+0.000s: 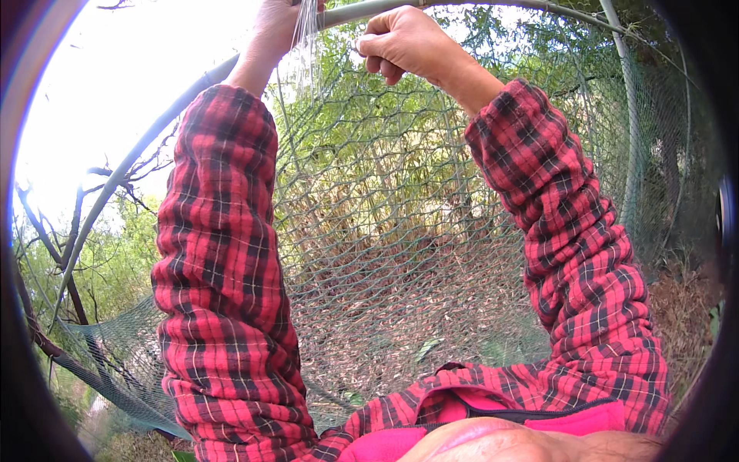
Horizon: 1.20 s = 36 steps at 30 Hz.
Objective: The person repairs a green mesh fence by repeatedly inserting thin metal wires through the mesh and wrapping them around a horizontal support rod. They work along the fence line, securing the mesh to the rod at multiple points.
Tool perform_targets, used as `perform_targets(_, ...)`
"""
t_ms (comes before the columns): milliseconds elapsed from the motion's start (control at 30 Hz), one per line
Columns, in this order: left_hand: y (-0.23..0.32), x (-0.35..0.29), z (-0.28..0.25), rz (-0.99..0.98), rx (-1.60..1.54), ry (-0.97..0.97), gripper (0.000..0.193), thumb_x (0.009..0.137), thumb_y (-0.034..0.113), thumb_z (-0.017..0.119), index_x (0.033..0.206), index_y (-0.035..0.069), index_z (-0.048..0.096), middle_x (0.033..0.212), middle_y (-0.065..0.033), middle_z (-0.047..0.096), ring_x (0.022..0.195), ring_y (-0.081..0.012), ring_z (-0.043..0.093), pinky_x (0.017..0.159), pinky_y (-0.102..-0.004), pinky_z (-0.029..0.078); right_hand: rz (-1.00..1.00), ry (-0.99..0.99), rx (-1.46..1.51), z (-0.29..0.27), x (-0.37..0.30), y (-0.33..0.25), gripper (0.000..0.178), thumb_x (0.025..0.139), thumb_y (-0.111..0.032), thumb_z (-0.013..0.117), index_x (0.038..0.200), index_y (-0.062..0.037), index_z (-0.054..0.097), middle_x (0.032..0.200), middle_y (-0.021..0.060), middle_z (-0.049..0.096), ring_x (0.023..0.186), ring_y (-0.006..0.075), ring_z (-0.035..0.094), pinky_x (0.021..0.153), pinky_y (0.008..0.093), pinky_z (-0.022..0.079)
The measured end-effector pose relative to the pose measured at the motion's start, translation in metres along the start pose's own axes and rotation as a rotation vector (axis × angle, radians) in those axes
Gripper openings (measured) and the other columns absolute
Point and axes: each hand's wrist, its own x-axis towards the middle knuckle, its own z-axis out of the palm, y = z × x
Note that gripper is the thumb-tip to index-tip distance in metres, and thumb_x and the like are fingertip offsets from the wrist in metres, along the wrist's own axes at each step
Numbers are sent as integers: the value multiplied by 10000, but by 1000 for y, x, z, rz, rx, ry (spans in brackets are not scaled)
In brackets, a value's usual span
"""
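Note:
Both arms, in red-and-black plaid sleeves, are raised overhead. At the top edge, my left hand (pixel 271 29) is by a bent pole (pixel 356 11), its fingertips cut off by the frame. A bundle of thin, clear whitish strands (pixel 306 38) hangs from that hand. Just below the pole, my right hand (pixel 408 46) is closed, thumb and forefinger pinched together. Whatever sits in the pinch, if anything, is too small to make out. Green netting (pixel 385 177) spreads below the pole and between my arms.
The pole arches down to the left past bare dark branches (pixel 75 223). To the right rises an upright pole (pixel 627 100) with netting against it. Dry leaves cover the ground (pixel 400 308) beyond the net, with bushes and trees behind.

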Motion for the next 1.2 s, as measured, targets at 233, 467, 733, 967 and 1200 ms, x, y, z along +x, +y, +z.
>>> perform_targets(233, -16, 2, 5, 78, 155, -59, 94, 860, 130, 536, 900, 54, 576, 765, -28, 554, 660, -119, 525, 573, -260, 440, -29, 157, 170, 5, -10, 31, 132, 826, -101, 605, 832, 30, 615, 700, 91, 639, 546, 101, 609, 516, 225, 530)
perform_targets(467, -22, 0, 9, 80, 208, -62, 113, 850, 139, 553, 923, 54, 567, 795, -33, 549, 687, -126, 523, 599, -267, 437, -106, 216, 303, 9, -11, 41, 115, 826, -39, 563, 886, 58, 577, 738, 125, 636, 598, 161, 635, 538, 256, 541)
perform_targets(733, -23, 2, 13, 103, 287, -65, 146, 840, 150, 571, 948, 54, 557, 830, -39, 543, 718, -135, 520, 628, -274, 435, -185, 25, 393, 0, -19, 26, 231, 916, -85, 451, 1094, 34, 541, 989, 178, 629, 845, 231, 647, 756, 315, 548)
perform_targets(967, -18, 0, 15, 137, 394, -66, 181, 830, 160, 588, 970, 53, 548, 861, -45, 538, 746, -142, 518, 653, -281, 433, -281, 147, 133, -7, 2, 15, 227, 926, -144, 457, 976, -9, 632, 765, 74, 644, 643, 102, 611, 512, 216, 484)
perform_targets(1200, -11, -3, 20, 176, 551, -73, 218, 821, 170, 604, 993, 53, 539, 892, -50, 533, 773, -149, 515, 679, -287, 431, -447, 301, -345, -27, 96, 6, 220, 911, -171, 468, 968, -30, 627, 769, 89, 648, 654, 121, 604, 596, 230, 491)
